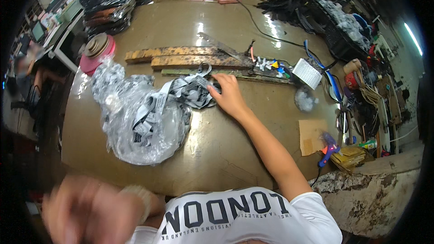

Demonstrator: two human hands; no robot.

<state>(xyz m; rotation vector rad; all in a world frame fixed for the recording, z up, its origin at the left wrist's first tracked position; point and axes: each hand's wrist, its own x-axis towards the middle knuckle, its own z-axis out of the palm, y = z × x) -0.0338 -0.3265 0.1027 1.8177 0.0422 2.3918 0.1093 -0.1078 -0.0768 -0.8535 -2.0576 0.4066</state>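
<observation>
Brown glossy worktable (217, 140) in cluttered workshop. R hand (228, 94) reaches fwd, arm extended, palm down, fingers curled onto end of black/white printed strap bundle (192, 91); looks like a pinch, how tight: can't tell. Strap trails left of grip into clear plastic bag (135, 122). Just beyond fingers: worn wooden slats (190, 58). Right of grip: small white grid card (307, 73), cardboard scrap (312, 135), blue glue gun (329, 147). L hand (90, 210) low, near body, motion-blurred; grip unreadable.

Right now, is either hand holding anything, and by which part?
The right hand pinches the end of a printed strap that trails from the plastic bag. The left hand is too blurred to tell.
</observation>
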